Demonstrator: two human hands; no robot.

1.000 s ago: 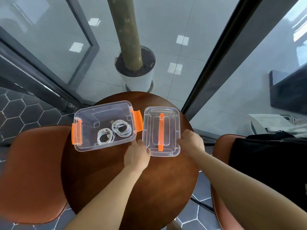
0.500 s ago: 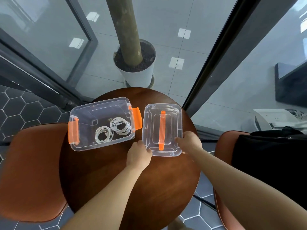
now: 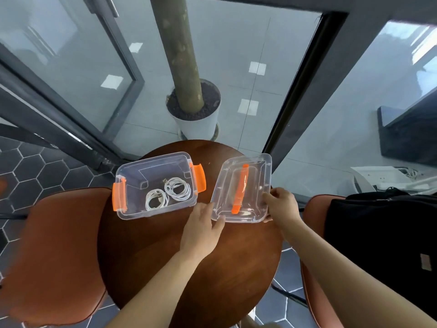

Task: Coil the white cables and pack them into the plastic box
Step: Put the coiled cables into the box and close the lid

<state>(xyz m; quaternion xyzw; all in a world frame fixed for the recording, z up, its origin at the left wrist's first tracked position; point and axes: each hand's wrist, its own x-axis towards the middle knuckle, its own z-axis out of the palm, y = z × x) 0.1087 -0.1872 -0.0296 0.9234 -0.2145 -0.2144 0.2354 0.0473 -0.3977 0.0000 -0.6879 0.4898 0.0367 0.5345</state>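
Observation:
A clear plastic box (image 3: 132, 209) with orange latches sits open on the left half of the round wooden table (image 3: 146, 261). Two coiled white cables (image 3: 177, 188) lie side by side on its floor. To its right is the clear lid (image 3: 260, 183) with an orange handle, tilted and lifted off the table. My left hand (image 3: 201, 230) grips the lid's near left corner. My right hand (image 3: 282, 203) grips its near right edge.
Orange-brown chairs stand at the left (image 3: 54, 256) and right (image 3: 314, 275) of the table; a black bag (image 3: 383, 245) lies on the right one. A white planter (image 3: 196, 119) with a trunk stands beyond the table, by glass walls with dark frames.
The lid has risen off the table and tilted, its far end swung to the right, held by both hands. The box and cables have stayed put.

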